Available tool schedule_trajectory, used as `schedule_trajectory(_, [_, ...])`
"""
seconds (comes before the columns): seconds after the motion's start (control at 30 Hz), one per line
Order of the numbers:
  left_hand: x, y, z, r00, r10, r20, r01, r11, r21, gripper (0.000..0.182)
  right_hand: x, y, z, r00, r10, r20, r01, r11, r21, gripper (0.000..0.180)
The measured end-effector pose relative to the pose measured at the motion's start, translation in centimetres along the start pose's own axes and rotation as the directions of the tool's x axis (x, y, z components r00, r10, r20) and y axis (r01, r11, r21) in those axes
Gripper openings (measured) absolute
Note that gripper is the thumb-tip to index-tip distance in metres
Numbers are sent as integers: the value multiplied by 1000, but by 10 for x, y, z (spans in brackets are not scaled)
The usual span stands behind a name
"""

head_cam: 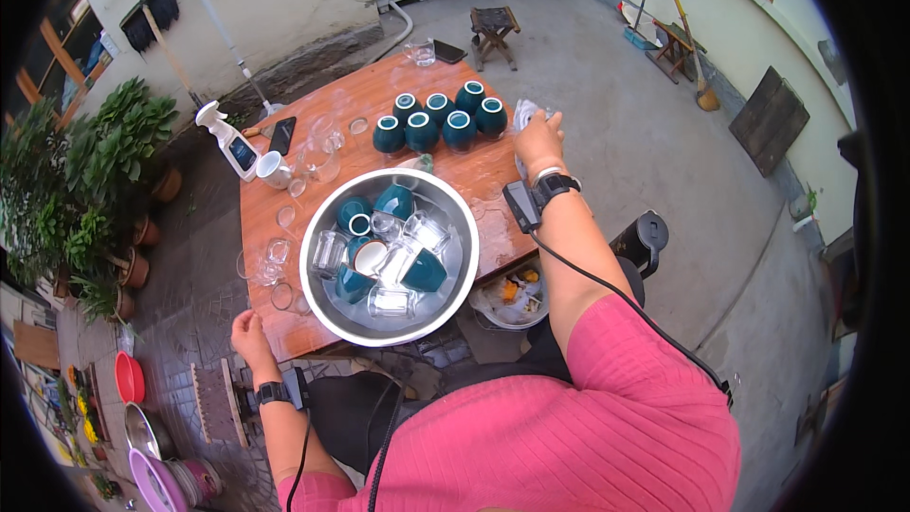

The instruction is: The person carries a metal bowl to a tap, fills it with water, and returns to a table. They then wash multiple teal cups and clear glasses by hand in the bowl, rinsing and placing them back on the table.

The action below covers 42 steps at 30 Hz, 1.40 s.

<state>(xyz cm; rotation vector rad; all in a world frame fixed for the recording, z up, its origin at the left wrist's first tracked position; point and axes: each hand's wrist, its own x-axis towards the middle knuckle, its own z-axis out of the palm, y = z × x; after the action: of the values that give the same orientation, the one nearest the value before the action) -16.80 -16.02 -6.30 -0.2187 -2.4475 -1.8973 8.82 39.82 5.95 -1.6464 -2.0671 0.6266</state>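
My right hand reaches out over the table's right edge, its fingers closed on a crumpled whitish cloth. Just left of it, several dark green cups stand upside down in a group. A round steel basin sits at the table's front, holding water. Green cups and clear glasses lie tumbled inside. My left hand hangs beside the table's front left corner, fingers curled together, with nothing visible in them. Nearest to it on the wooden table are several clear glass vessels.
A white spray bottle, a white mug and a dark phone stand or lie at the table's left. Another phone lies by a glass pitcher at the far corner. Below the right edge is a waste bucket.
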Motion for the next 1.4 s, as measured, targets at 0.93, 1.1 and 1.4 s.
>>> schedule_trajectory(0.93, [-28, -21, 33, 970, 233, -73, -147, 798, 585, 25, -62, 34, 82, 681, -678, 277, 726, 674, -134, 51])
schedule_trajectory(1.1, [-27, -22, 33, 974, 209, -81, -119, 788, 604, 25, -71, 42, 72, 532, -764, 365, 824, 566, -17, 42])
schedule_trajectory(1.4, [-30, -15, 33, 971, 223, -82, -126, 774, 621, 26, -122, 65, 50, 500, -814, 296, 837, 542, 76, 42])
